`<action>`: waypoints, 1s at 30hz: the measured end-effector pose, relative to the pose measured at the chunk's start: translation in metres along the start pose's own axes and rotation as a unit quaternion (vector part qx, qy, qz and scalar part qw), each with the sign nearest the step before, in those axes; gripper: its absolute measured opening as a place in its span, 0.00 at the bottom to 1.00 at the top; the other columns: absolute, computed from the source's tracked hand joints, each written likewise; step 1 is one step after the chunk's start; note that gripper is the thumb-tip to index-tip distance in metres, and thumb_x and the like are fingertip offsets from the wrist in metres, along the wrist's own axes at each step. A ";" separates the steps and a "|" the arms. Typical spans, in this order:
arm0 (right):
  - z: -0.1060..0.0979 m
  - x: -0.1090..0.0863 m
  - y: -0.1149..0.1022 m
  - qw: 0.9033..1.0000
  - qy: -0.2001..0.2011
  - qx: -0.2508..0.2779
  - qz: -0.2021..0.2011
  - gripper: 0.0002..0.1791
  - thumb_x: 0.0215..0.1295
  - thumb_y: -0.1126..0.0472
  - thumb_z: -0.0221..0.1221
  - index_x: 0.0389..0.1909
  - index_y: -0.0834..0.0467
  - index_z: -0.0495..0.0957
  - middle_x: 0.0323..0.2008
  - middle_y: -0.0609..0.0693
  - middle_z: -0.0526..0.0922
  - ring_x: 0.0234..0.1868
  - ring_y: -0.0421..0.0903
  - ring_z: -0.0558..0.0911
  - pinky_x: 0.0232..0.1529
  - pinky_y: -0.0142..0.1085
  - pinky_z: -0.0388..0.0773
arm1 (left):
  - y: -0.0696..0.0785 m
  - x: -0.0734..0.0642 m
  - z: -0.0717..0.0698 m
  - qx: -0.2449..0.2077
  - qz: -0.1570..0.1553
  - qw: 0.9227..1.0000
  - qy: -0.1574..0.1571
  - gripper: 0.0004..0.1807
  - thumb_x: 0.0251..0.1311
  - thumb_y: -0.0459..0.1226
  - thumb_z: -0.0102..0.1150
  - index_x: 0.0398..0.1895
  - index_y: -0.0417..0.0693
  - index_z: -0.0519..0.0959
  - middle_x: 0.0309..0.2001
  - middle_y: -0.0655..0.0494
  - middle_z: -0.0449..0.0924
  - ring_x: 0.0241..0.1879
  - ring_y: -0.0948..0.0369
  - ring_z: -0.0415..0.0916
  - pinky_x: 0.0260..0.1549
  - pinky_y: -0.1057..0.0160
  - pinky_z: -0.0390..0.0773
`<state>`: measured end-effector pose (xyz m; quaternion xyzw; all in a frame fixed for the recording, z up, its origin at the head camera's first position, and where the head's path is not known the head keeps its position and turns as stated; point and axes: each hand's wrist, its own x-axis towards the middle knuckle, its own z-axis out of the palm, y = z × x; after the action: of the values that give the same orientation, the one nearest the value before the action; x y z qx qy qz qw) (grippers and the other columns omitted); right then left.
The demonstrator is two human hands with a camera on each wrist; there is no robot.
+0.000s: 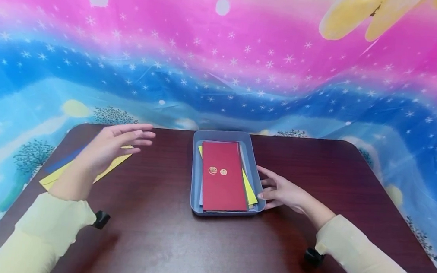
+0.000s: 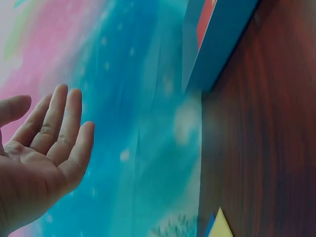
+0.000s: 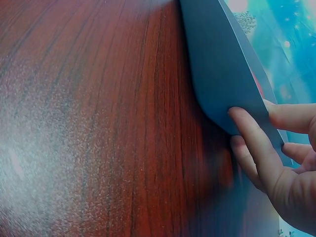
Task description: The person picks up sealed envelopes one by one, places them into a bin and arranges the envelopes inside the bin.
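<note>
A grey-blue tray [image 1: 193, 206] stands at the middle of the table, holding a red envelope [image 1: 223, 193] with gold emblems on top of a small stack. Yellow paper [image 1: 250, 190] sticks out from beneath the red one. My right hand [image 1: 285, 193] is at the tray's near right side; its thumb meets the rim while other fingers lie along the outer wall, as the right wrist view also shows. My left hand [image 1: 108, 150] hangs in the air at the left, fingers spread and nothing held. Partly hidden behind it lie a yellow envelope [image 1: 112, 166] and something blue [image 1: 66, 159].
The dark brown wooden table [image 1: 147, 234] has rounded back corners. Behind it and around its sides hangs a colourful cloth [image 1: 228, 68] with snowflakes and trees. Black wrist mounts [image 1: 101, 219] show at both sleeves.
</note>
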<state>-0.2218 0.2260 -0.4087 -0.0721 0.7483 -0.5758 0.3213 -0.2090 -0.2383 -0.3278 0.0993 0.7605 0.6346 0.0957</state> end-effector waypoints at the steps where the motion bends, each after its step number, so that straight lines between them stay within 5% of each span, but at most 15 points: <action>1: 0.000 0.000 0.000 1.000 0.000 -0.001 -0.001 0.51 0.71 0.73 0.59 0.84 0.54 0.38 0.71 0.74 0.56 0.54 0.56 0.82 0.47 0.50 0.85 | -0.002 0.000 -0.007 -0.008 -0.003 1.000 0.007 0.26 0.77 0.46 0.53 0.73 0.45 0.72 0.57 0.63 0.83 0.57 0.64 0.80 0.54 0.71 0.76; 6: -0.001 -0.001 -0.002 1.000 0.002 -0.002 -0.002 0.51 0.71 0.73 0.59 0.84 0.54 0.38 0.71 0.74 0.56 0.53 0.56 0.82 0.47 0.50 0.85 | -0.015 -0.002 -0.039 -0.016 -0.022 0.999 0.042 0.22 0.76 0.46 0.55 0.69 0.52 0.74 0.53 0.68 0.84 0.52 0.69 0.81 0.50 0.74 0.77; 10: 0.000 -0.001 -0.003 1.000 0.002 -0.001 -0.001 0.51 0.70 0.73 0.60 0.84 0.54 0.38 0.71 0.74 0.56 0.53 0.55 0.82 0.47 0.50 0.84 | -0.031 -0.006 -0.062 0.045 -0.044 0.995 0.073 0.20 0.78 0.48 0.51 0.68 0.57 0.73 0.51 0.75 0.83 0.51 0.73 0.80 0.51 0.72 0.78; 16: 0.001 -0.001 -0.003 1.000 0.001 0.001 -0.003 0.51 0.70 0.73 0.59 0.84 0.54 0.38 0.71 0.74 0.57 0.53 0.55 0.82 0.48 0.50 0.84 | -0.053 -0.013 -0.088 0.073 -0.081 0.987 0.116 0.16 0.79 0.48 0.48 0.64 0.63 0.73 0.46 0.81 0.81 0.47 0.78 0.79 0.68 0.46 0.64; 20: 0.001 0.000 -0.002 1.000 -0.001 0.002 -0.008 0.51 0.70 0.74 0.59 0.84 0.54 0.38 0.70 0.75 0.58 0.53 0.55 0.83 0.47 0.50 0.84 | -0.063 -0.018 -0.099 0.125 -0.093 0.981 0.112 0.23 0.80 0.47 0.46 0.71 0.52 0.70 0.43 0.84 0.77 0.43 0.82 0.76 0.66 0.34 0.61; 23: 0.000 0.000 -0.002 1.000 -0.002 0.001 -0.007 0.51 0.70 0.74 0.59 0.84 0.54 0.38 0.70 0.74 0.57 0.53 0.55 0.83 0.47 0.50 0.84 | -0.069 -0.022 -0.105 0.184 -0.096 0.973 0.103 0.29 0.80 0.45 0.45 0.76 0.36 0.63 0.53 0.65 0.81 0.42 0.81 0.74 0.62 0.32 0.65; 27: 0.000 0.001 -0.003 1.000 -0.001 -0.001 -0.004 0.51 0.70 0.73 0.59 0.84 0.54 0.38 0.70 0.74 0.57 0.52 0.55 0.83 0.47 0.50 0.84 | -0.078 -0.027 -0.110 0.251 -0.104 0.957 0.102 0.30 0.79 0.43 0.48 0.74 0.29 0.62 0.68 0.29 0.67 0.58 0.50 0.76 0.58 0.31 0.68; 30: 0.000 0.002 -0.004 1.000 0.000 -0.004 -0.002 0.51 0.70 0.73 0.60 0.84 0.53 0.39 0.70 0.74 0.57 0.52 0.56 0.82 0.47 0.50 0.84 | -0.083 -0.030 -0.113 0.302 -0.113 0.941 0.098 0.31 0.77 0.43 0.52 0.73 0.29 0.64 0.71 0.23 0.59 0.66 0.27 0.58 0.57 0.29 0.66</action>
<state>-0.2245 0.2237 -0.4062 -0.0749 0.7502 -0.5739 0.3197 -0.2135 -0.3682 -0.3887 -0.0258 0.9282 0.3667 0.0571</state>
